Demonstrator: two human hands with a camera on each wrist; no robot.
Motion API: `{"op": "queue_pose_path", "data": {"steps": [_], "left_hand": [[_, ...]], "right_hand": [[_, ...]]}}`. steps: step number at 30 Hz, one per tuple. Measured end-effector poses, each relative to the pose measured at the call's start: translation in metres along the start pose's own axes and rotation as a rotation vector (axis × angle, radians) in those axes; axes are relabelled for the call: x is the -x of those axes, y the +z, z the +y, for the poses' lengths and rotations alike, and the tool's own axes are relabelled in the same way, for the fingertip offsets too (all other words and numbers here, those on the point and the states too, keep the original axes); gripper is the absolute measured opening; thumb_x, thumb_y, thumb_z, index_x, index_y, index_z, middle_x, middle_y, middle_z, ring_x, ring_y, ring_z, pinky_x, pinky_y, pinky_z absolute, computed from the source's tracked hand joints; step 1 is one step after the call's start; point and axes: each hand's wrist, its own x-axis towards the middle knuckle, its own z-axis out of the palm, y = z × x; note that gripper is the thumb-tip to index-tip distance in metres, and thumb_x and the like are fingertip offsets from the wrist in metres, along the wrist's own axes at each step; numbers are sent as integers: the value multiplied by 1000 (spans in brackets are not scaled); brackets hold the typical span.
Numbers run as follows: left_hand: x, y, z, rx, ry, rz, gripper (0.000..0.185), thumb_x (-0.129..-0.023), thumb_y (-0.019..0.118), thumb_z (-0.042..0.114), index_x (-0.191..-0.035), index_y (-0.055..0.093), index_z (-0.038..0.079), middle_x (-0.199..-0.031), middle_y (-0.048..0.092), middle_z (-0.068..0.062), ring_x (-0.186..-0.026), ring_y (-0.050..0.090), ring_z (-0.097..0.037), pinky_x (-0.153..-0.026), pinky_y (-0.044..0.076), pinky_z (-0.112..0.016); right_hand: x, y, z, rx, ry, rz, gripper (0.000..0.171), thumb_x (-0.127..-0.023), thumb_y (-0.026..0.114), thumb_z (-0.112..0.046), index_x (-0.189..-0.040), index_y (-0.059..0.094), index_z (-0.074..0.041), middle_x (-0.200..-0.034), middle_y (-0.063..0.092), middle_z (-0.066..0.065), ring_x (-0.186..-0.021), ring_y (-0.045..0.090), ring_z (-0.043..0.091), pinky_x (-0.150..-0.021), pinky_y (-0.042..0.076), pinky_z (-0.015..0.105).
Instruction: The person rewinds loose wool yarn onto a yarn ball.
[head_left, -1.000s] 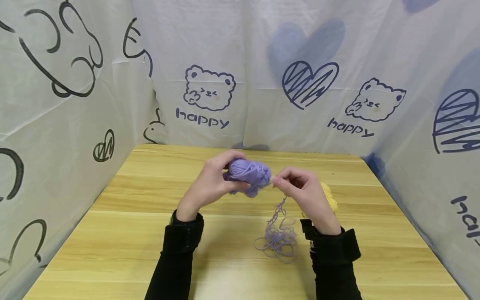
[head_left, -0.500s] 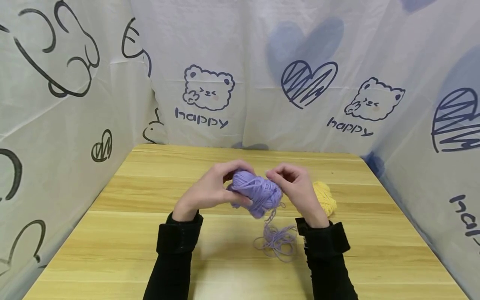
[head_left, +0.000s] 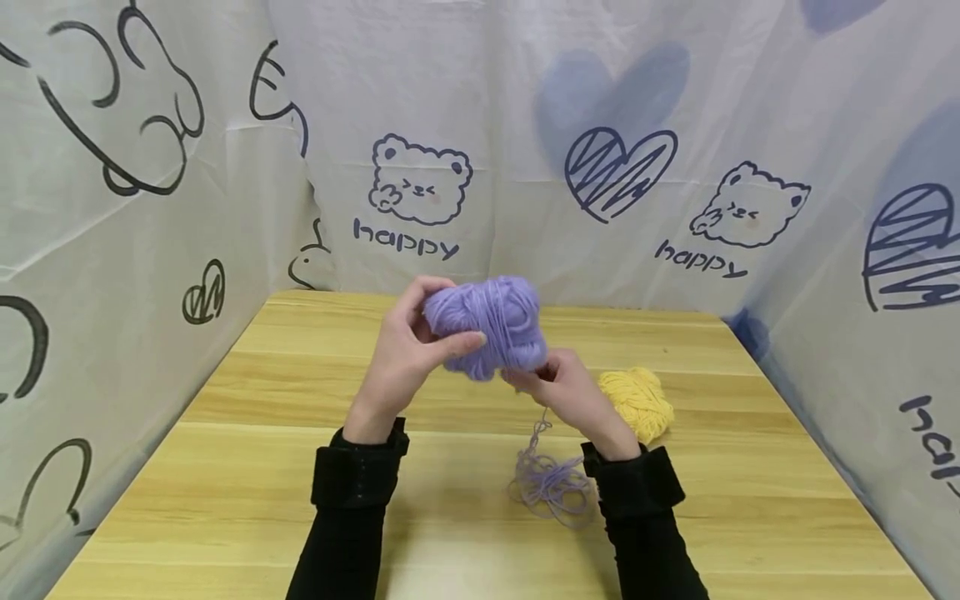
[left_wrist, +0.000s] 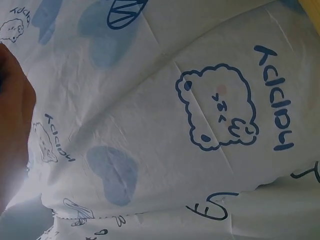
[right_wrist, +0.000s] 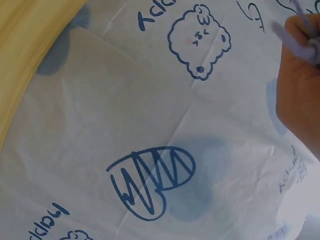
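A purple ball of yarn [head_left: 491,325] is held up above the table, with strands wound across its middle. My left hand [head_left: 408,350] grips its left end, thumb across the front and fingers behind. Under the ball's lower right corner, my right hand [head_left: 573,392] pinches the yarn strand, its fingertips partly hidden by the ball. From there the strand hangs down to a loose tangle of purple yarn [head_left: 555,483] on the table. In the right wrist view a blurred purple strand [right_wrist: 295,42] crosses the right hand [right_wrist: 302,90]; the left wrist view catches only an edge of the left hand [left_wrist: 15,120].
A yellow ball of yarn [head_left: 637,404] lies on the wooden table [head_left: 247,500], just behind the right wrist. White cloth [head_left: 510,100] printed with hearts and bears hangs behind the table and along both sides.
The purple ball has been turned and lifted by the left hand. My right hand has gone from the ball's right side down to beneath it. More of the yellow ball shows.
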Motion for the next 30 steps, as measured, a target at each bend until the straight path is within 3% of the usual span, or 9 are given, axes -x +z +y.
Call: {"op": "queue_pose_path", "data": {"steps": [4,7,14,19,23,27,30], "left_hand": [[-3,1,-5,-100,39,85,52,-76,78,1,-120,49,4,-118,55,-10,-103,61,-21,-89,56,-29],[-5,3,-9,-211,72,74,52,-74,80,2,-117,50,3,-115,56,-11,-101,61,-20,-88,56,-30],[-4,6,-14,-397,84,-124,51,-73,81,1,-117,55,6,-116,61,-12,-106,62,-24,-87,58,-32],[-4,8,-16,-464,78,-267,53,-70,82,-1,-116,58,9,-118,63,-9,-109,61,-22,-92,55,-31],[-3,10,-15,-499,81,-347,53,-68,83,1,-115,60,9,-116,65,-6,-108,62,-19,-95,54,-32],[-2,10,-14,-478,97,-434,52,-68,83,2,-114,61,11,-113,66,-3,-105,62,-15,-94,53,-31],[-1,10,-13,-407,109,-491,50,-70,83,2,-114,60,12,-113,65,-3,-104,62,-14,-93,54,-30]], "right_hand": [[6,0,-8,42,-51,-36,20,-97,57,-19,-83,61,-5,-63,37,1,-54,30,12,-52,29,28],[14,-2,-16,51,-85,-45,15,-97,57,-21,-87,64,-12,-68,42,3,-57,31,13,-55,31,29],[29,-10,-35,14,-165,18,7,-94,60,-11,-94,67,-11,-73,51,-1,-58,35,12,-52,33,29],[35,-17,-41,-32,-167,138,6,-93,60,-6,-90,65,-8,-70,49,-3,-54,36,13,-48,31,30],[37,-22,-42,-65,-157,223,6,-94,59,-7,-91,64,-6,-72,47,-3,-59,37,14,-52,31,28],[35,-23,-38,-76,-163,271,7,-95,59,-10,-94,64,-5,-72,46,-1,-62,37,14,-54,32,29],[28,-21,-31,-85,-167,294,8,-95,60,-11,-93,64,-4,-69,46,-2,-58,36,13,-50,31,29]]}}
